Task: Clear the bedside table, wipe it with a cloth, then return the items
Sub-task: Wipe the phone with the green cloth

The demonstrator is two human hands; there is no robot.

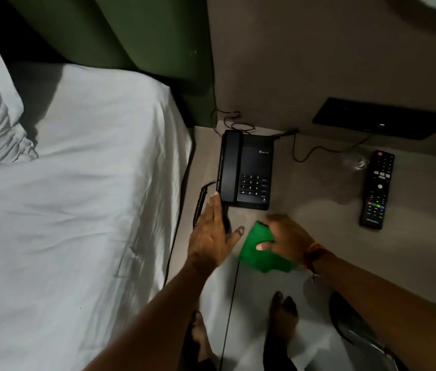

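The black phone is showing number keys 1 to 9 and 0. Its small logo and the words on the remote are looking too blurry to read.

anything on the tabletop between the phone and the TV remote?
Head view: mostly bare grey tabletop between the black corded desk phone and the black TV remote. A thin black cable loops near the wall; a clear glass object sits beside the remote.

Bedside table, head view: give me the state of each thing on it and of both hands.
Black corded desk telephone: on the table, handset in its cradle.
Black TV remote control: flat, buttons up.
Clear glass tumbler: upright; contents unclear.
Green cleaning cloth: bunched under the right hand.
Left hand: open, fingertips at the telephone.
Right hand: grip closed on the cloth.
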